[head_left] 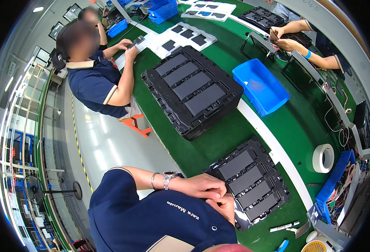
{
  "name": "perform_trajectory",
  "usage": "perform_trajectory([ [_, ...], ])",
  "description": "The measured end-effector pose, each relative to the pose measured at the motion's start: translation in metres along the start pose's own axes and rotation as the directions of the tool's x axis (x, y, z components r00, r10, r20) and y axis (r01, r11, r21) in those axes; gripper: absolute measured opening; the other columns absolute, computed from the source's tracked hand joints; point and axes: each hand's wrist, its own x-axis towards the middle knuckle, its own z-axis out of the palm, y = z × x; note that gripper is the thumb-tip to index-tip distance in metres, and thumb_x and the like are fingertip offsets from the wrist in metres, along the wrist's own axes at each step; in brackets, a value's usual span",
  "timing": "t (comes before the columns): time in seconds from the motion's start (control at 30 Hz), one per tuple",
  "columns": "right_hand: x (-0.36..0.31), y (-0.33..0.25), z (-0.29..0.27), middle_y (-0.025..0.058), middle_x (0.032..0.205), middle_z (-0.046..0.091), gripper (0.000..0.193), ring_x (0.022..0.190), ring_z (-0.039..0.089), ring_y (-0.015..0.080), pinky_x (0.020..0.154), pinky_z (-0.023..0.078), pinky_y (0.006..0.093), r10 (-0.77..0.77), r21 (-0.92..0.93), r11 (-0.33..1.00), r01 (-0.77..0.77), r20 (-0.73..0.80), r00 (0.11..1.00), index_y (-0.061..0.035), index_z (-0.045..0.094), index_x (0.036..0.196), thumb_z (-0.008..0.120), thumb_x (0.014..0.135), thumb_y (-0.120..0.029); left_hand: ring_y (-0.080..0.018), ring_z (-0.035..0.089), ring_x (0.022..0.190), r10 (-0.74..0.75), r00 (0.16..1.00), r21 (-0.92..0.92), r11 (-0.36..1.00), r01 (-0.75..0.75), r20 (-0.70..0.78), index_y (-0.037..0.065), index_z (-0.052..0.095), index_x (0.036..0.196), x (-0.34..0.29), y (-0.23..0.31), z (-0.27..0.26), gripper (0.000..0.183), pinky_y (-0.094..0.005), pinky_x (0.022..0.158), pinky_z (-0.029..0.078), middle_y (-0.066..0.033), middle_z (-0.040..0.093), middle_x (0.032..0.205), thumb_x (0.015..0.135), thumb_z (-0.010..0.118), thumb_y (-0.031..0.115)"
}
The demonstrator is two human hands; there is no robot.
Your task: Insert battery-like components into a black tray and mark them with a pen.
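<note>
My left hand (204, 186), with a watch and a bracelet on its wrist, is closed with the fingers curled down and in. Just below it, my right hand (223, 206) is also closed, its fingertips meeting those of the left. Whatever they pinch is hidden by the fingers and too small to make out. Both hands are at the left edge of a black moulded tray (280, 189) that lies on the green table. Dark flat rectangular panels (248, 178) sit in its slots. A whitish glossy patch shows on the tray beside my right hand.
Farther off stands a stack of black trays (189, 122) with similar panels, and a blue bin (273, 105) beside it. A tape roll (323, 158), a marker (284, 227) and a blue box of wires (336, 189) lie right. Co-workers handle parts at upper left and upper right.
</note>
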Motion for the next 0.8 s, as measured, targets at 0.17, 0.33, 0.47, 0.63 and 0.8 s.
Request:
perform_trajectory([
  [0.17, 0.002, -0.006, 0.000, 0.0074, 0.066, 0.065, 0.008, 0.057, 0.060, 0.0152, 0.054, 0.043, 0.0282, -0.024, -0.058, 0.998, 0.023, -0.022, 0.999, 0.0005, 0.071, 0.081, 0.078, 0.076, -0.002, -0.0242, 0.057, 0.072, 0.006, 1.000, 0.010, 1.000, -0.005, -0.012, 0.005, 0.055, 0.095, 0.000, -0.001, 0.001, 0.030, -0.0361, 0.064, 0.044, -0.0056, 0.056, 0.079, 0.101, 0.051, 0.034],
  [0.33, 0.000, -0.002, -0.001, 0.0070, 0.065, 0.064, 0.009, 0.056, 0.059, 0.0147, 0.054, 0.043, 0.0279, -0.001, -0.036, 0.999, 0.000, -0.030, 1.000, 0.0009, 0.072, 0.082, 0.077, 0.076, -0.002, -0.0237, 0.057, 0.072, -0.012, 1.000, -0.002, 1.000, 0.012, 0.003, 0.005, 0.054, 0.095, 0.002, 0.000, 0.000, 0.032, -0.0358, 0.064, 0.044, -0.0052, 0.055, 0.079, 0.101, 0.050, 0.037],
  [0.47, 0.000, -0.003, -0.001, 0.0066, 0.065, 0.063, 0.009, 0.056, 0.058, 0.0141, 0.053, 0.042, 0.0277, 0.002, -0.027, 1.000, -0.003, -0.039, 0.999, 0.0007, 0.072, 0.082, 0.077, 0.076, -0.002, -0.0235, 0.057, 0.072, -0.015, 1.000, 0.005, 1.000, 0.015, 0.006, 0.006, 0.054, 0.095, 0.003, 0.001, -0.001, 0.034, -0.0356, 0.064, 0.044, -0.0051, 0.054, 0.079, 0.101, 0.050, 0.039],
  [0.63, -0.002, 0.002, -0.003, 0.0063, 0.064, 0.062, 0.009, 0.056, 0.056, 0.0132, 0.053, 0.041, 0.0272, 0.037, -0.046, 0.998, -0.038, -0.030, 0.999, 0.0010, 0.071, 0.081, 0.078, 0.075, -0.002, -0.0236, 0.057, 0.071, -0.037, 0.999, 0.001, 0.999, 0.037, 0.009, 0.006, 0.054, 0.095, 0.004, 0.002, -0.001, 0.035, -0.0356, 0.064, 0.044, -0.0051, 0.054, 0.079, 0.101, 0.049, 0.040],
  [0.8, -0.003, 0.002, -0.003, 0.0060, 0.064, 0.061, 0.009, 0.056, 0.056, 0.0129, 0.053, 0.041, 0.0270, 0.044, -0.054, 0.997, -0.046, -0.045, 0.998, 0.0013, 0.071, 0.080, 0.077, 0.075, -0.002, -0.0236, 0.057, 0.071, -0.042, 0.999, -0.001, 0.999, 0.042, 0.011, 0.006, 0.055, 0.095, 0.005, 0.003, -0.001, 0.032, -0.0357, 0.065, 0.044, -0.0050, 0.054, 0.079, 0.101, 0.050, 0.037],
])
